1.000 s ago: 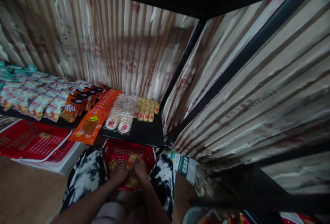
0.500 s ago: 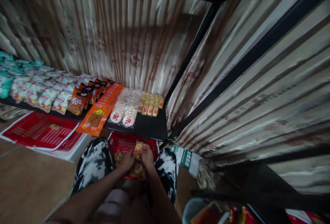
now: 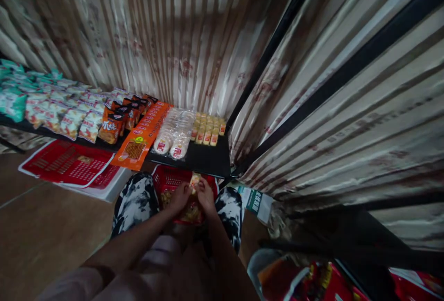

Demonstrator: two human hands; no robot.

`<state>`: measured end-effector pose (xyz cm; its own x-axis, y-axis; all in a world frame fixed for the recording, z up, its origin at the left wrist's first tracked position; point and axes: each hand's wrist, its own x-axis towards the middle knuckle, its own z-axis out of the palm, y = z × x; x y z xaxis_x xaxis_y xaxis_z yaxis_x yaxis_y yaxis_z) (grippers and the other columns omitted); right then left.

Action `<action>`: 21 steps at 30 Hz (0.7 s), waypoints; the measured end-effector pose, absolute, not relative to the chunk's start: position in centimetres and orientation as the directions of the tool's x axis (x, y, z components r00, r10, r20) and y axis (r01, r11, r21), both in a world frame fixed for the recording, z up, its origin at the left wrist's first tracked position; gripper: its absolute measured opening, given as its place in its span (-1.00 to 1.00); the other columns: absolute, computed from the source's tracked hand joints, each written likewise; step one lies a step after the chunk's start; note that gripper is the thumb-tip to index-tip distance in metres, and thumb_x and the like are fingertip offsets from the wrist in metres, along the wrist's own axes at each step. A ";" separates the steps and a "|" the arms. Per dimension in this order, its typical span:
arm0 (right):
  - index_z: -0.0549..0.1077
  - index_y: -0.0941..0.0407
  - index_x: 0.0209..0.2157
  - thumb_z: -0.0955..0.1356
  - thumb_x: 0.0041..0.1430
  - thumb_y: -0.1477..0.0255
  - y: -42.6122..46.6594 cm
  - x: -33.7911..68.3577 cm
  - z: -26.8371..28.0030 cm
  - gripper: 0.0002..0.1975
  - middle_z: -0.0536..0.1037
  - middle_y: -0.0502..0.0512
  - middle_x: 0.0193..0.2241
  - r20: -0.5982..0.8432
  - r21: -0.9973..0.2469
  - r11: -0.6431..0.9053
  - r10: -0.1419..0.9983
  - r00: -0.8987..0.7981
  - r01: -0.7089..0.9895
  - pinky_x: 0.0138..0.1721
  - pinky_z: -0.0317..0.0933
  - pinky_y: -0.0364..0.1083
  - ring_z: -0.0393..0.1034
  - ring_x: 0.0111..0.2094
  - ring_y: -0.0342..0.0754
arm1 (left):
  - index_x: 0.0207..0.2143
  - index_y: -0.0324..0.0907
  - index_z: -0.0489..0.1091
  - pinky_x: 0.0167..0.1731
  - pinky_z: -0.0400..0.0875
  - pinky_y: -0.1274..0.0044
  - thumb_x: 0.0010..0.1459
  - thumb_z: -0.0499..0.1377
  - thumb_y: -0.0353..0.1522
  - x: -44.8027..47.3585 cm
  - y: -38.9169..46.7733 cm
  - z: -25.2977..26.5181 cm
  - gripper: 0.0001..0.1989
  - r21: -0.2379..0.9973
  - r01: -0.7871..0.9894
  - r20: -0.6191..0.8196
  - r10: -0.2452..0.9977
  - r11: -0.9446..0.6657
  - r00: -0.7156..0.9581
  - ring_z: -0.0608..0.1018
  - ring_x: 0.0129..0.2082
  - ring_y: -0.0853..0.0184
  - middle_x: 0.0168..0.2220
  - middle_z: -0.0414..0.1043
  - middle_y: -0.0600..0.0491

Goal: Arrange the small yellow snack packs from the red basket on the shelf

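Between my knees, a small yellow snack packet (image 3: 194, 181) with an orange-red label is held upright by both hands. My left hand (image 3: 181, 196) grips its left side with the fingertips. On the other side, my right hand (image 3: 205, 193) pinches it. Both hands are over a red plastic basket (image 3: 167, 175), where more yellowish packets (image 3: 191, 212) lie loose. Just beyond, on the black shelf (image 3: 208, 162), similar yellow packets (image 3: 207, 135) stand in short rows near the right end.
Left along the shelf are white round crackers in clear wrap (image 3: 169, 143), an orange bag (image 3: 135, 149), orange-black bags (image 3: 111, 126), white bags (image 3: 71, 120) and green bags (image 3: 12, 102). A second red basket (image 3: 62, 162) sits on the floor. Black metal posts (image 3: 274, 51) and curtain stand at right.
My view has shifted, so the shelf and baskets appear slightly higher and further right. The packet has turned a little in my fingers, and both hands still hold it.
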<state>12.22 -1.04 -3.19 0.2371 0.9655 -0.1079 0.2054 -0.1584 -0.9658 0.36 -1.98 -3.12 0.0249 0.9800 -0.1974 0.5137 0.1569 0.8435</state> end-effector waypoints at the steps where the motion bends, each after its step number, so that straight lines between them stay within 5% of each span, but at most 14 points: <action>1: 0.43 0.09 -0.17 0.30 -0.05 0.40 -1.0 12.3 -3.1 -0.66 0.57 0.04 -0.36 -0.109 -0.967 -0.157 0.967 0.229 0.202 -0.28 0.35 -0.12 0.48 -0.36 -0.08 | -0.22 -0.23 0.38 -0.26 0.28 0.53 0.18 0.01 -0.33 0.4 -2.0 -2.9 -0.78 0.848 0.507 -0.193 0.981 0.155 0.022 0.48 -0.31 0.33 -0.30 0.48 0.00; 7: 0.39 0.08 -0.05 0.32 -0.03 0.39 -1.0 12.5 -2.4 -0.57 0.57 0.04 -0.31 -0.102 -0.973 -0.139 0.975 0.199 0.186 -0.25 0.35 -0.11 0.48 -0.34 -0.10 | -0.23 -0.21 0.35 -0.30 0.28 0.56 0.18 0.04 -0.33 0.7 -1.8 -2.1 -0.82 0.870 0.470 -0.177 0.984 0.152 0.008 0.46 -0.35 0.38 -0.34 0.46 0.05; 21: 0.36 0.13 -0.15 0.33 -0.08 0.41 0.8 12.8 -2.2 -0.63 0.56 0.12 -0.27 -0.079 -0.994 -0.096 0.968 0.239 0.059 -0.26 0.35 -0.10 0.48 -0.32 -0.09 | -0.24 -0.17 0.26 -0.29 0.35 0.57 0.17 -0.03 -0.40 1.4 -1.5 0.4 -0.87 0.939 0.320 -0.130 0.991 0.126 -0.009 0.49 -0.41 0.43 -0.32 0.45 0.07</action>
<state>12.75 0.77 -2.16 0.2387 0.9679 -0.0790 0.0588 -0.0956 -0.9937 1.35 -1.46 0.43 -0.0086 0.9915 -0.1299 0.3202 0.1258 0.9389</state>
